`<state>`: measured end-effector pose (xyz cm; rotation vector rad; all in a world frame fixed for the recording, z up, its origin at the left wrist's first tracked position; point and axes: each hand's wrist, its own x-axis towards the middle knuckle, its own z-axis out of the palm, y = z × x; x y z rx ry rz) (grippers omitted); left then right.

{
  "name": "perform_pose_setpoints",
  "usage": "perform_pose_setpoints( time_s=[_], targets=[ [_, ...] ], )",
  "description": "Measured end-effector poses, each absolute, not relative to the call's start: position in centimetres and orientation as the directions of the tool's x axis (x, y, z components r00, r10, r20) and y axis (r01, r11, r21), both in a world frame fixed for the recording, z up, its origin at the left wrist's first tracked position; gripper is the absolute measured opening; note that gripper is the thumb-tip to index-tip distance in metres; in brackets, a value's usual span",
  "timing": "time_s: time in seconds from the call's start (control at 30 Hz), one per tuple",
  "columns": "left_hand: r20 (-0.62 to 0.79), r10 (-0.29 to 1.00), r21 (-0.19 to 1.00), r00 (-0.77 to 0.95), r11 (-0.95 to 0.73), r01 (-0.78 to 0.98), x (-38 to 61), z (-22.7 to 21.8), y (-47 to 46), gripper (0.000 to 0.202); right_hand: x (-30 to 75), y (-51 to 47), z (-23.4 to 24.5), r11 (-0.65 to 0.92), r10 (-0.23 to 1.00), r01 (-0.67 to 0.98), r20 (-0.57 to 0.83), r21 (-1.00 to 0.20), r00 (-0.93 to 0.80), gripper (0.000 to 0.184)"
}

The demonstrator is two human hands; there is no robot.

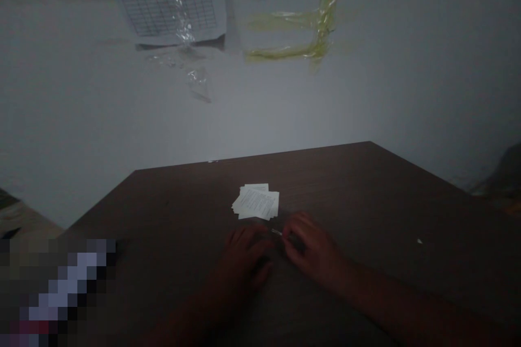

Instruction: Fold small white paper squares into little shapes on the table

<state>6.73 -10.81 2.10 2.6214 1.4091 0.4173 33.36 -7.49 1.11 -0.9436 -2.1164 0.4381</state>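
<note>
1. White printed slips (256, 203) lie in an uneven, overlapping pile on the dark brown table (183, 206), just beyond both hands.
2. The left hand (247, 252) is palm down near the pile's lower edge, fingers loosely bent and thumb apart from them; no object shows in its grasp.
3. The right hand (311, 246) has its fingers curled toward the thumb; a thin pale strip (277, 232) meets its fingertips, though in this dimness I cannot tell whether it is gripped.
4. A small white scrap (419, 241) lies well apart, to the right.
5. Above, a gridded sheet (171, 0) and yellow tape (323, 16) cling to the wall (285, 108).
</note>
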Motion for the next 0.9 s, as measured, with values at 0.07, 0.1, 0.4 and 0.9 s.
perform_pose_setpoints(
  time_s=[0.07,0.1,0.4,0.9],
  targets=[
    [0.172,0.841,0.239,0.513,-0.541,0.806,6.8,2.3,-10.9,0.049,33.4,-7.8,1.2,0.743,0.668,0.516,0.515,-0.426,-0.537,0.02],
    [0.17,0.841,0.239,0.514,-0.541,0.807,6.9,2.4,-11.0,0.048,33.4,-7.9,1.1,0.765,0.642,0.528,0.495,-0.368,-0.585,0.021],
    [0.192,0.806,0.305,0.56,-0.591,0.747,6.9,2.4,-11.4,0.044,32.6,-8.3,0.7,0.736,0.674,0.586,0.289,-0.339,-0.68,0.021],
    [0.158,0.764,0.234,0.626,-0.645,0.728,5.7,1.2,-9.2,0.024,32.8,-9.3,1.6,0.575,0.735,0.465,0.174,-0.673,-0.655,0.024]
  ],
)
